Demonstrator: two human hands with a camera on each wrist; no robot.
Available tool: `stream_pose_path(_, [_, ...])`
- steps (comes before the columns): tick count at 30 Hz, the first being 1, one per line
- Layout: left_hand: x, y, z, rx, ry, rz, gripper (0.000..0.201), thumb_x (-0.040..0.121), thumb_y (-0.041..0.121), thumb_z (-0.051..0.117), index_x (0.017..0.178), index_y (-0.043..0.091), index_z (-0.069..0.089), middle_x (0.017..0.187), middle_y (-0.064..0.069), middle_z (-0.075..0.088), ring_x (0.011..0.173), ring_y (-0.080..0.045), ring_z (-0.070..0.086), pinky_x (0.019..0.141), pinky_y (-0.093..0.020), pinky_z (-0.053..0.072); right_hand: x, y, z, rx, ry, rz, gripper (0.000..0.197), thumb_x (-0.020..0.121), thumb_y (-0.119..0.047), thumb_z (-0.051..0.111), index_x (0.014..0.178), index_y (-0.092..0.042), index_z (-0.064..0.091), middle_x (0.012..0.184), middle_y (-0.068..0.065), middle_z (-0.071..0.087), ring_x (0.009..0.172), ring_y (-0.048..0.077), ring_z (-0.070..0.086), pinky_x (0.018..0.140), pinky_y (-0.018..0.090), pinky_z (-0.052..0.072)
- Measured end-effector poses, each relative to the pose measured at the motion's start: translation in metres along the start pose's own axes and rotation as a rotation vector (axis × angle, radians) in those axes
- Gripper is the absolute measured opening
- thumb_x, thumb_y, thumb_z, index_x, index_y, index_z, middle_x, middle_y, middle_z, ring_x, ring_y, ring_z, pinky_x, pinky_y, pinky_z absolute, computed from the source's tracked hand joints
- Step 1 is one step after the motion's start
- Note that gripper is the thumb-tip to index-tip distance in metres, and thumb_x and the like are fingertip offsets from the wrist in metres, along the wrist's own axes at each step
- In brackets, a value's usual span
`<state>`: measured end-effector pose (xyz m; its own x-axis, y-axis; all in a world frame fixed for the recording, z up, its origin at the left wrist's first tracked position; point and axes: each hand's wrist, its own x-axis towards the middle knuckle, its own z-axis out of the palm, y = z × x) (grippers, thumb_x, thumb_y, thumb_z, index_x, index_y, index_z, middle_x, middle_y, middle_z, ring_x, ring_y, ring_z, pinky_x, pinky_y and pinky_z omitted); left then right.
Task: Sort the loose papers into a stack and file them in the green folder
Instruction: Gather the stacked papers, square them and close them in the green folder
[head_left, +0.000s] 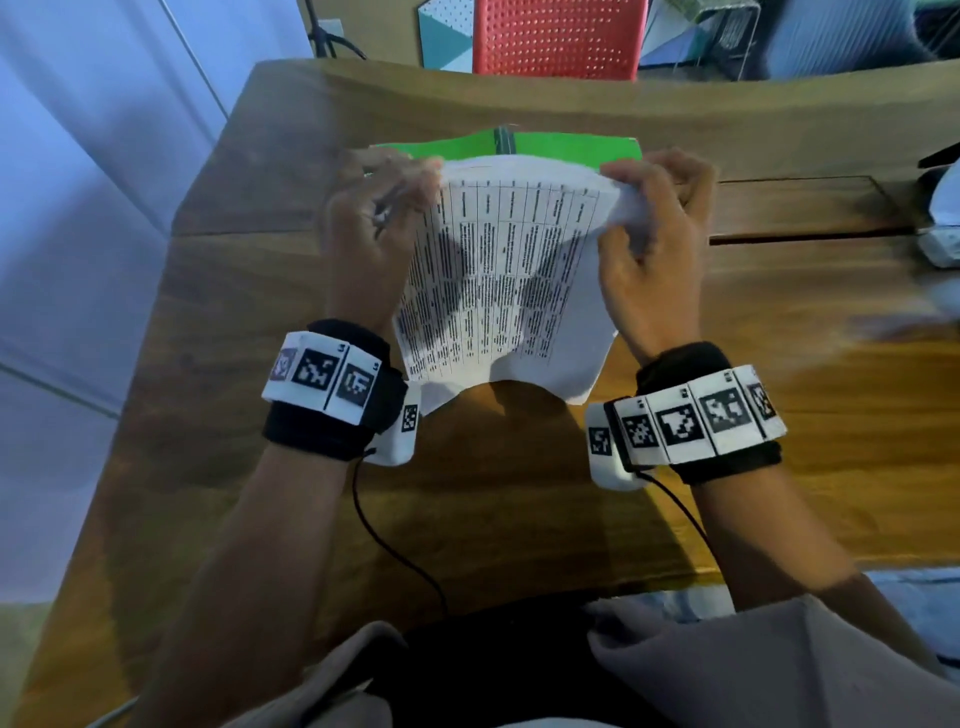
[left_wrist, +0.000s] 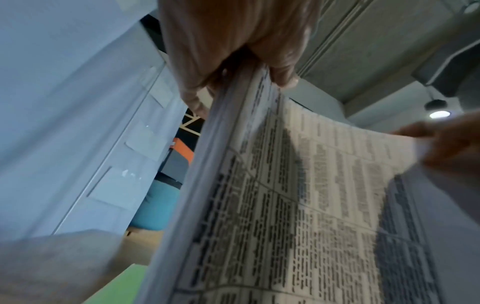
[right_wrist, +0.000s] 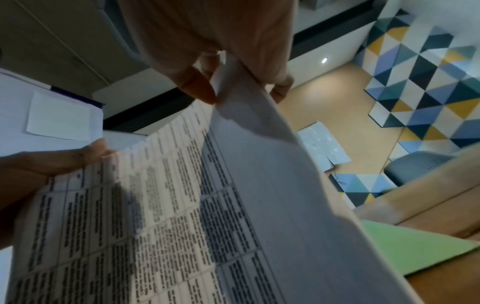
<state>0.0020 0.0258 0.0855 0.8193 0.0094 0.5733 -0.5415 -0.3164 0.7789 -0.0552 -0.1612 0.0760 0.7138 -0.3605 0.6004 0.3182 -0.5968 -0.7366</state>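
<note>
Both hands hold one stack of papers (head_left: 498, 270) raised above the wooden surface (head_left: 519, 519), its printed table facing up; the left hand (head_left: 374, 234) pinches the stack's left edge, thumb on top and fingers curled beneath; the right hand (head_left: 654, 228) grips the right edge, where the sheets curl upward; the stack sags between them; the green folder (head_left: 566, 148) lies flat on the surface just beyond and under the stack's far end; a red chair (head_left: 558, 36) stands past the far edge.
</note>
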Motion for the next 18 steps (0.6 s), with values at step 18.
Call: stream_pose_path(18, [0.000, 0.001, -0.015, -0.388, -0.061, -0.235, 0.030, 0.082, 0.008, 0.065, 0.106, 0.001, 0.049, 0.081, 0.016, 0.071, 0.082, 0.010, 0.065, 0.072, -0.011, 0.051, -0.006, -0.009, 0.004, 0.537, 0.128, 0.278, 0.050, 0.073, 0.015, 0.038, 0.111, -0.014, 0.023, 0.111, 0.005, 0.043, 0.102, 0.001, 0.051, 0.077, 0.015, 0.051])
